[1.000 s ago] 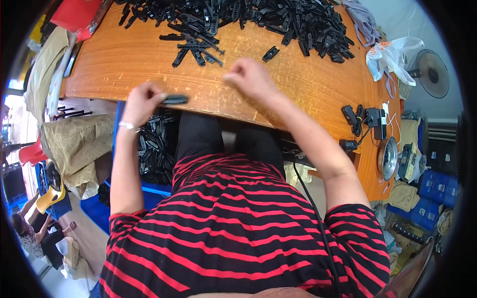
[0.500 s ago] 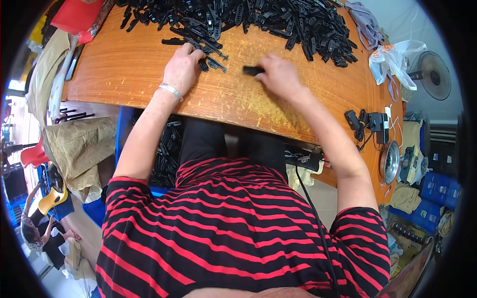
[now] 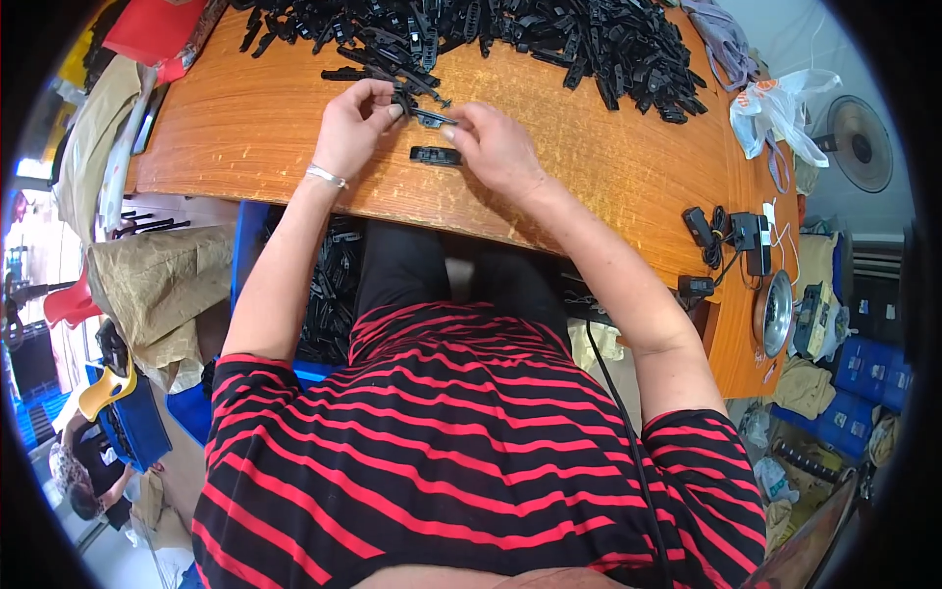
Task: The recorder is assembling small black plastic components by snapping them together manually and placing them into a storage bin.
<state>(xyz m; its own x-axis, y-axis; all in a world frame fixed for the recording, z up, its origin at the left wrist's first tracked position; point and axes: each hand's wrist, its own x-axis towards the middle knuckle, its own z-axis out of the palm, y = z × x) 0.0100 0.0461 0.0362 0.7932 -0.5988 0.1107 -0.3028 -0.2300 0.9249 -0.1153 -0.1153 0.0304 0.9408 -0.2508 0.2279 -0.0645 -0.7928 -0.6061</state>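
Note:
My left hand (image 3: 351,128) is closed, thumb and forefinger pinching a small black plastic piece (image 3: 401,101) at the edge of the pile. Across from it, my right hand (image 3: 498,149) is closed too, its fingertips on the end of a slim dark plastic strip (image 3: 430,117). A short black rectangular plastic part (image 3: 435,155) lies on the wooden table just below both hands, touched by neither. Beyond my fingers a few long black plastic parts (image 3: 378,71) stick out from the large heap (image 3: 549,39). My fingers partly hide the small piece.
On the table's right stand a black power adapter (image 3: 754,240) with coiled cable and a round metal dish (image 3: 775,312). Plastic bags (image 3: 782,113) hang by a fan (image 3: 863,147). A blue crate (image 3: 334,294) of black parts sits below the table's left. Another person (image 3: 88,481) is at far left.
My right hand has moved left, let go of the black rectangular part on the table and gripped the slim strip. My left fingers now pinch a small black piece.

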